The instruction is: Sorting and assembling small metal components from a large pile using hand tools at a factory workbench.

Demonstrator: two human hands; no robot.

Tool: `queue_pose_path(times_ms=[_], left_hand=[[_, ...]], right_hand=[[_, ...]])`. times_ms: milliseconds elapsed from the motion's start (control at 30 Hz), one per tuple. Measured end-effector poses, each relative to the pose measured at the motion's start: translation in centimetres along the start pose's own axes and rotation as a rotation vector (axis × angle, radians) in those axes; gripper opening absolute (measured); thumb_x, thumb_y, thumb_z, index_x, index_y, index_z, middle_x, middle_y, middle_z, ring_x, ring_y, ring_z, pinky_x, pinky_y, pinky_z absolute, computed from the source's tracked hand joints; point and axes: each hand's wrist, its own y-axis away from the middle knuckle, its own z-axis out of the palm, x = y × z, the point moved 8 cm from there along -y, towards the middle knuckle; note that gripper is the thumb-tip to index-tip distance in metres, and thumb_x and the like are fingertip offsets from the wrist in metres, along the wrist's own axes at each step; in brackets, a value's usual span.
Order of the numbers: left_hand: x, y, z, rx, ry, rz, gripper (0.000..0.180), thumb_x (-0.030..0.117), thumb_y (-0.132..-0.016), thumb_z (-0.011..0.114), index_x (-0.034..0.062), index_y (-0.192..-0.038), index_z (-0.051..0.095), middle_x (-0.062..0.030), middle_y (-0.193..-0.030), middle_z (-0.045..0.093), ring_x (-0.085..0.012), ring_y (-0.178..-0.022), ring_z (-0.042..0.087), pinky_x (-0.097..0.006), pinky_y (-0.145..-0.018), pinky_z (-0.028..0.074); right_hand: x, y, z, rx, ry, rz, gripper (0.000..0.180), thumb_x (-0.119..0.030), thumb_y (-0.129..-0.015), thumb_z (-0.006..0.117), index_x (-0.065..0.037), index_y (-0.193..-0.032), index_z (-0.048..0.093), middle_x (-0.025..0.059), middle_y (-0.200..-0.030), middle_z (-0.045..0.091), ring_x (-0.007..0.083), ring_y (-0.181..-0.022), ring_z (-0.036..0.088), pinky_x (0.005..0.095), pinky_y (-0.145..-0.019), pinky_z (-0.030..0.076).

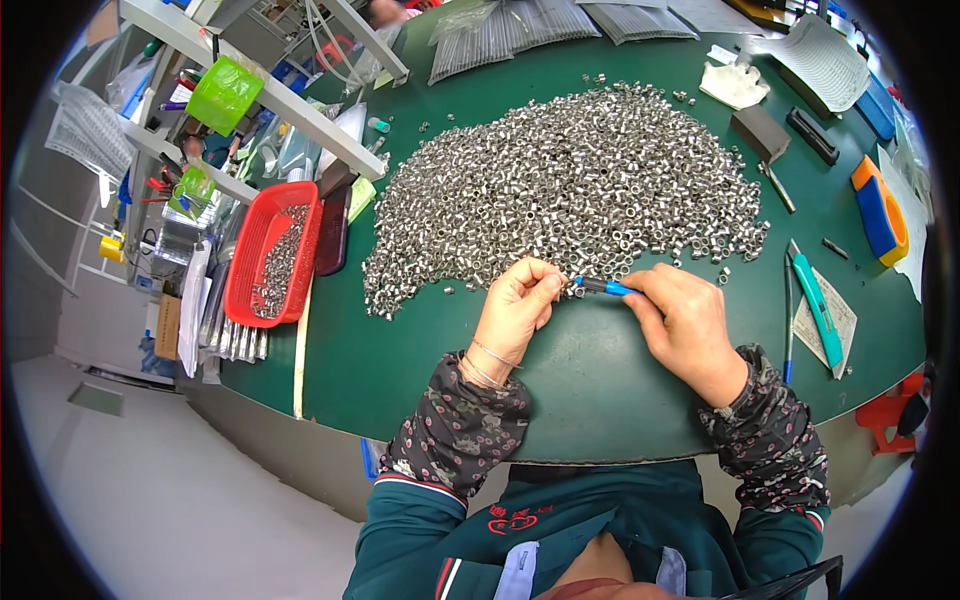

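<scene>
My left hand (513, 308) is closed in a pinch at the near edge of a big heap of small shiny metal rings (570, 180). A small metal ring (574, 289) shows at its fingertips, partly hidden by them. Between thumb and fingers, my right hand (688, 322) holds a slim blue pen-shaped tool (612, 288) with a dark front part. The tool lies level, its tip pointing left and meeting the ring at my left fingertips. What exact kind of tool it is, I cannot tell. Both hands are just above the green tabletop (620, 400).
To the left stands a red plastic basket (238, 285) with more metal pieces. A teal utility knife (818, 310), a blue pen (788, 330) and a blue-and-orange tape dispenser (880, 212) lie at right. Clear plastic bags (510, 35) line the far edge; a white glove (735, 85) lies nearby.
</scene>
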Motion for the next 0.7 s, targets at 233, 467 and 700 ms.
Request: queue_pose_path(times_ms=[233,467,700], left_hand=[[-0.1,0.0,-0.3,0.050,0.009,0.011,0.011,0.013,-0.084,0.052,0.0021,-0.083,0.053,0.0012,-0.062,0.045,-0.0039,-0.048,0.035,-0.016,-0.041,0.029],[-0.1,-0.1,-0.1,0.021,0.055,0.014,0.012,0.014,-0.083,0.053,0.0021,-0.082,0.053,0.0010,-0.063,0.046,-0.0041,-0.049,0.036,-0.016,-0.042,0.030],[0.0,0.0,0.0,0.003,0.045,0.030,0.010,0.012,-0.083,0.052,0.0026,-0.084,0.053,0.0030,-0.064,0.047,-0.0021,-0.048,0.037,-0.015,-0.042,0.030]], right_hand=[[-0.4,0.5,0.7,-0.040,-0.090,-0.073,0.008,-0.007,-0.070,0.059,-0.006,-0.077,0.056,0.0071,-0.062,0.049,0.0259,-0.058,0.053,0.0354,-0.050,0.041],[0.3,0.3,0.9,-0.067,0.002,-0.001,0.008,-0.008,-0.071,0.059,-0.006,-0.078,0.057,0.0080,-0.063,0.051,0.0270,-0.058,0.053,0.0358,-0.050,0.041],[0.8,0.3,0.6,-0.032,-0.037,0.069,0.006,-0.008,-0.072,0.058,-0.006,-0.078,0.057,0.0088,-0.065,0.053,0.0280,-0.059,0.054,0.0363,-0.051,0.042]])
